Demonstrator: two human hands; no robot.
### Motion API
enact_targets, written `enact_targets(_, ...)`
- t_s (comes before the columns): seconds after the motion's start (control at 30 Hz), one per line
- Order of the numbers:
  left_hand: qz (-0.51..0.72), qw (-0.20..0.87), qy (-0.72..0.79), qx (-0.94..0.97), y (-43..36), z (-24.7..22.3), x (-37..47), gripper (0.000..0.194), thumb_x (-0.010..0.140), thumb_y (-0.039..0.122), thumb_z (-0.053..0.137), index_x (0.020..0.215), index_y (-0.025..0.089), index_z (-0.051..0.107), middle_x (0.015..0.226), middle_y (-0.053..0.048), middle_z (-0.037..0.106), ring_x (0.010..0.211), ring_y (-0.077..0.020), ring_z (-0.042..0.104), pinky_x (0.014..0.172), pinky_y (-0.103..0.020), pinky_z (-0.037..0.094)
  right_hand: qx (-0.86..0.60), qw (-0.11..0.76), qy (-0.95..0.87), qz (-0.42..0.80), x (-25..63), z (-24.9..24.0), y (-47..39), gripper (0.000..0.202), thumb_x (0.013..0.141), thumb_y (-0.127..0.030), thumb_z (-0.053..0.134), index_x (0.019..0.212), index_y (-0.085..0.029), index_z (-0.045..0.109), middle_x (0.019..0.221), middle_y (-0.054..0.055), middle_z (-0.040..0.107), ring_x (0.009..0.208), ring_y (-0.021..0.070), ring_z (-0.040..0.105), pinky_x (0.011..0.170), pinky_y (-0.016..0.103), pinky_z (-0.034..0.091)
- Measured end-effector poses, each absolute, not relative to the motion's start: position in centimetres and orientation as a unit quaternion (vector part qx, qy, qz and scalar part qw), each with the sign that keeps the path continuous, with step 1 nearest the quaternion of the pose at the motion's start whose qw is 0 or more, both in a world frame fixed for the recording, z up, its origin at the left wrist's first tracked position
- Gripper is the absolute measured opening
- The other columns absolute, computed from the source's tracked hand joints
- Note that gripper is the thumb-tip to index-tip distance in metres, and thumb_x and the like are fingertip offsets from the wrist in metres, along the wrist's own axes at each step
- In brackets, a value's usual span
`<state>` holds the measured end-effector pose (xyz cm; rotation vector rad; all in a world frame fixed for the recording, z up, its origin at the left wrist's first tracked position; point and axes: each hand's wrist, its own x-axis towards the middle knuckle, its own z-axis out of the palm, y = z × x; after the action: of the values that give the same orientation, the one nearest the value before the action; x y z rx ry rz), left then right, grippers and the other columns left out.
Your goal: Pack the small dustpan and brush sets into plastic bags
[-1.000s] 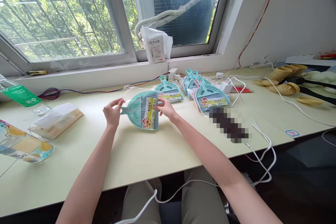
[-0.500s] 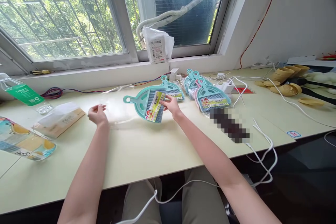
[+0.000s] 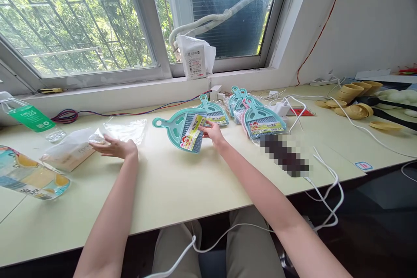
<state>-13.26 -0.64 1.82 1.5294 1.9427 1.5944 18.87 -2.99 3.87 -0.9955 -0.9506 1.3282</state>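
My right hand [image 3: 211, 132] grips the right edge of a teal dustpan-and-brush set [image 3: 176, 127] with a yellow-green label, its handle pointing left. My left hand [image 3: 115, 147] has its fingers spread beside a clear plastic bag [image 3: 128, 129] lying on the table, close to the tissue pack [image 3: 73, 150]. Just behind the held set lies another teal set [image 3: 213, 110]. Further right are several more sets in clear wrapping [image 3: 263, 121], one with a pink edge.
Two bottles, one green-labelled [image 3: 31, 117] and one with fruit pictures [image 3: 35, 173], lie at the left. White cables [image 3: 329, 182], a blurred dark object [image 3: 285, 156] and tan bowls [image 3: 358, 110] are at the right. A white-wrapped box [image 3: 195, 61] stands on the sill.
My left hand has moved left and opened, letting go of the clear bag, which now lies on the table. My right hand and the set it holds have hardly moved.
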Motion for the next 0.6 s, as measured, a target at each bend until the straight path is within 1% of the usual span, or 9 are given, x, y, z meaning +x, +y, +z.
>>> enact_targets(0.1, 0.475, 0.079, 0.691, 0.539, 0.1, 1.0, -12.8, 0.031, 0.076, 0.018, 0.052, 0.106, 0.015, 0.056, 0.126, -0.022, 0.052, 0.132, -0.0376, 0.035, 0.105, -0.065, 0.013, -0.425, 0.575, -0.409, 0.568, 18.9, 3.7, -3.0, 0.023, 0.072, -0.015, 0.073, 0.093, -0.016, 0.062, 0.074, 0.001, 0.070, 0.057, 0.0095, 0.060, 0.046, 0.018, 0.048)
enact_targets(0.2, 0.362, 0.095, 0.697, 0.612, 0.7, 0.1, -11.9, 0.030, 0.073, 0.020, 0.052, 0.100, 0.020, 0.063, 0.133, -0.018, 0.052, 0.134, -0.0371, 0.035, 0.108, -0.066, 0.005, -0.430, 0.572, -0.408, 0.567, 18.9, 3.6, -2.9, 0.022, 0.073, -0.015, 0.072, 0.092, -0.016, 0.063, 0.074, 0.001, 0.070, 0.056, 0.0090, 0.060, 0.046, 0.018, 0.048)
enact_targets(0.27, 0.321, 0.109, 0.674, 0.656, 0.7, -0.1, -11.3, 0.032, 0.074, 0.018, 0.050, 0.102, 0.023, 0.064, 0.136, -0.014, 0.053, 0.135, -0.0351, 0.035, 0.107, -0.066, -0.003, -0.436, 0.570, -0.408, 0.565, 19.0, 3.6, -2.8, 0.022, 0.072, -0.016, 0.073, 0.092, -0.017, 0.064, 0.074, 0.001, 0.070, 0.056, 0.0088, 0.060, 0.046, 0.018, 0.048)
enact_targets(0.33, 0.320, 0.085, 0.664, 0.671, 0.4, 0.1, -10.7, 0.039, 0.073, 0.015, 0.048, 0.107, 0.023, 0.064, 0.139, -0.013, 0.050, 0.137, -0.0338, 0.032, 0.106, -0.066, -0.013, -0.437, 0.569, -0.407, 0.565, 19.0, 3.5, -2.8, 0.023, 0.072, -0.016, 0.074, 0.093, -0.017, 0.064, 0.074, 0.001, 0.070, 0.056, 0.0088, 0.060, 0.046, 0.017, 0.048)
enact_targets(0.4, 0.369, 0.031, 0.653, 0.661, 0.0, 0.8, -10.2, 0.045, 0.073, 0.012, 0.047, 0.115, 0.021, 0.060, 0.145, -0.013, 0.043, 0.141, -0.0321, 0.023, 0.106, -0.063, -0.017, -0.433, 0.569, -0.406, 0.569, 19.0, 3.6, -2.8, 0.024, 0.071, -0.017, 0.074, 0.093, -0.017, 0.064, 0.074, 0.001, 0.070, 0.056, 0.0086, 0.060, 0.046, 0.017, 0.047)
enact_targets(0.43, 0.409, 0.013, 0.643, 0.647, -0.2, 1.3, -9.8, 0.047, 0.073, 0.013, 0.048, 0.119, 0.020, 0.058, 0.147, -0.012, 0.040, 0.142, -0.0311, 0.020, 0.108, -0.061, -0.015, -0.431, 0.570, -0.404, 0.571, 18.9, 3.6, -2.8, 0.025, 0.071, -0.017, 0.075, 0.093, -0.017, 0.063, 0.074, 0.001, 0.070, 0.056, 0.0084, 0.060, 0.046, 0.017, 0.047)
enact_targets(0.5, 0.504, 0.052, 0.610, 0.609, -0.6, 2.4, -8.7, 0.045, 0.079, 0.021, 0.047, 0.123, 0.019, 0.054, 0.145, -0.013, 0.042, 0.141, -0.0295, 0.026, 0.114, -0.057, 0.000, -0.426, 0.572, -0.397, 0.577, 18.7, 3.7, -3.0, 0.024, 0.071, -0.017, 0.074, 0.093, -0.017, 0.063, 0.075, 0.001, 0.070, 0.056, 0.0082, 0.060, 0.047, 0.017, 0.047)
enact_targets(0.57, 0.571, 0.207, 0.555, 0.569, -1.0, 3.4, -7.1, 0.041, 0.087, 0.038, 0.039, 0.121, 0.019, 0.054, 0.133, -0.014, 0.054, 0.130, -0.0290, 0.044, 0.110, -0.052, 0.026, -0.417, 0.575, -0.387, 0.588, 18.4, 3.8, -3.3, 0.023, 0.072, -0.017, 0.073, 0.093, -0.017, 0.063, 0.077, 0.001, 0.071, 0.057, 0.0083, 0.060, 0.048, 0.017, 0.048)
enact_targets(0.6, 0.582, 0.303, 0.520, 0.547, -1.2, 3.8, -6.1, 0.046, 0.089, 0.047, 0.032, 0.118, 0.019, 0.055, 0.123, -0.014, 0.060, 0.120, -0.0286, 0.053, 0.104, -0.049, 0.037, -0.410, 0.575, -0.383, 0.595, 18.3, 3.8, -3.4, 0.023, 0.072, -0.017, 0.072, 0.093, -0.017, 0.062, 0.078, 0.001, 0.071, 0.058, 0.0083, 0.061, 0.049, 0.016, 0.049)
